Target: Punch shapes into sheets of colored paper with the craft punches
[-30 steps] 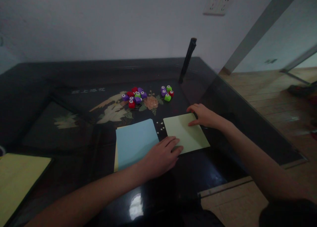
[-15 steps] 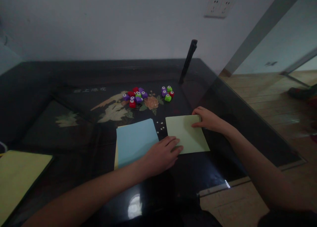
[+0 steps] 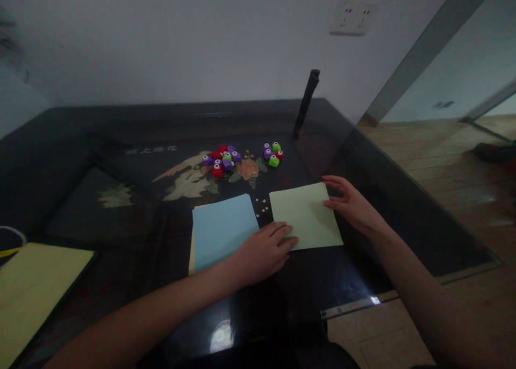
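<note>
A pale green square sheet of paper [image 3: 305, 215] lies flat on the dark glossy table [image 3: 121, 197]. My left hand [image 3: 264, 251] rests on its near left corner with the fingers stretched out flat. My right hand [image 3: 351, 205] sits at the sheet's right edge, fingers apart and slightly curled, the fingertips touching the far right corner. A light blue sheet [image 3: 222, 229] lies just left of the green one, on top of a yellow sheet whose edge shows at its left. Small paper bits [image 3: 262, 207] are scattered between the two sheets.
Beyond the sheets sit two clusters of small craft punches, red, purple and green: a larger cluster [image 3: 221, 160] and a smaller cluster [image 3: 273, 153]. A dark stick [image 3: 306, 103] stands upright near the table's far right edge. A yellow sheet [image 3: 32, 291] lies at the near left. A wall socket [image 3: 351, 17] is above.
My right hand has slid from the top of the green sheet to its right edge and opened its fingers. My left hand has stayed put on the near corner.
</note>
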{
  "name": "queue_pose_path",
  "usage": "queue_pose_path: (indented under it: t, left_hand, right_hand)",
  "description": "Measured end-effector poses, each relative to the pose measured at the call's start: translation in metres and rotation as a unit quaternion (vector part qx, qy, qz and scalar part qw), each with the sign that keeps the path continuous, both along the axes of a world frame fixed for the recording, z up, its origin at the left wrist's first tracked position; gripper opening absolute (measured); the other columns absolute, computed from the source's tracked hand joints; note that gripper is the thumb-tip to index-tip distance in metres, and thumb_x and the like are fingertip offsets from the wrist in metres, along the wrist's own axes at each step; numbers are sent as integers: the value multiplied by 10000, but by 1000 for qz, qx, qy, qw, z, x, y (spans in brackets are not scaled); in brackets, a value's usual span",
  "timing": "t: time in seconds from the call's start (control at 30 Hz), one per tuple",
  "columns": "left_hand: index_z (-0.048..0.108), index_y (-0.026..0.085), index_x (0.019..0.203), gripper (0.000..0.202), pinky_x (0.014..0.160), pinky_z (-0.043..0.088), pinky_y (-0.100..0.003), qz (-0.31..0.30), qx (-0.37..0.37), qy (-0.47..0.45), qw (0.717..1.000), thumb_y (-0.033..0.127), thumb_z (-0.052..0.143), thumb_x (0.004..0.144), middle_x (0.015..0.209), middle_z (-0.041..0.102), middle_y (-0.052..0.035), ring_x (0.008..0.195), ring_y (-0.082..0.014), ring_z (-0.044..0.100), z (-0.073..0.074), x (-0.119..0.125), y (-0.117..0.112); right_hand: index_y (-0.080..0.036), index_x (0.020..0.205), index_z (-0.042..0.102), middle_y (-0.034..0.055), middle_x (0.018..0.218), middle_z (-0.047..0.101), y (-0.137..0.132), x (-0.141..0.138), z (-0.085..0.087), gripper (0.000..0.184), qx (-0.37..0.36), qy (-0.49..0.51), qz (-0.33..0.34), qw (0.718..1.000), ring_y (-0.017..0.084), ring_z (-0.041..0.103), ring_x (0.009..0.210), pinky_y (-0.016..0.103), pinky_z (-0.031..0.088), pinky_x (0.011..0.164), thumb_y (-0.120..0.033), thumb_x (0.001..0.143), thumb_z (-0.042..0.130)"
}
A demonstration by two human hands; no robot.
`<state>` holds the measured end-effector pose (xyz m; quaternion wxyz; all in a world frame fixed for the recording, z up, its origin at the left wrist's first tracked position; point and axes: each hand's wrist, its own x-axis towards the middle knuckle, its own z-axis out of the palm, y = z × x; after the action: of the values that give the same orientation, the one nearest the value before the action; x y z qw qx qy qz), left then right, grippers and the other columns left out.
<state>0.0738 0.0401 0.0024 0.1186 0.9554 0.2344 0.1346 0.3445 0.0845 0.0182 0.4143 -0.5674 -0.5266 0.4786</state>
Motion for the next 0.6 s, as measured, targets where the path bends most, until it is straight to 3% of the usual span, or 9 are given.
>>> queue_pose_path:
  t: [0.07,0.13,0.2,0.27,0.37,0.43,0.5,0.6]
  left_hand:
    - [551,115,1239,384,1059,422,-405,-2,-7,-1,1000,171,588,861,1323,552,-171,1277,-275,481,0,0,0]
    - [559,121,1230,366,1050,431,-416,-9,-26,-4,1000,170,575,868,1317,553,-170,1278,-273,478,2,-1,0]
    - [566,148,1220,350,1047,435,-435,-4,-64,-28,998,158,561,869,1335,532,-158,1288,-270,465,5,-3,3]
    - [507,186,1287,443,1081,387,-491,55,-105,-98,988,146,568,851,1424,434,-152,1349,-285,382,8,-4,9]
    - [244,210,1441,715,1119,294,-564,197,-187,-271,924,177,600,821,1523,255,-176,1424,-316,232,13,2,22]
    - [121,181,1449,776,1102,334,-542,214,-285,-359,862,197,592,833,1479,320,-207,1396,-302,309,16,12,30]
    - [161,164,1400,661,1080,387,-486,175,-361,-405,822,157,541,859,1376,458,-187,1298,-259,459,18,24,35]
    - [383,186,1183,301,1017,452,-424,178,-346,-435,812,104,433,898,1182,578,-106,1137,-214,571,21,39,34]
  right_hand:
    - [-371,1378,348,47,1210,618,-12,-2,-4,890,-42,71,-46,995,201,679,832,372,565,745,-277,613,793]
    - [-369,1430,274,39,1069,687,-21,-5,-7,981,-74,99,-71,990,220,693,816,389,576,728,-262,609,799]
    - [-325,1405,338,28,956,719,-25,-6,-9,911,-77,102,-81,988,232,701,813,393,577,733,-257,620,794]
    - [-289,1320,448,29,937,729,-28,-7,-8,763,-50,95,-93,990,237,702,841,393,571,762,-267,635,783]
    - [-270,1146,563,39,983,722,-33,-9,-2,515,13,80,-125,989,240,688,930,391,547,842,-283,668,755]
    - [-274,1062,585,45,1026,705,-37,-12,3,393,57,81,-142,985,239,669,990,396,517,909,-280,698,732]
    - [-284,1032,577,52,1080,680,-41,-17,6,337,101,86,-150,980,241,642,1053,410,478,974,-272,725,715]
    - [-295,1036,535,67,1129,645,-45,-23,6,313,159,60,-156,973,259,606,1115,442,449,1007,-287,764,690]
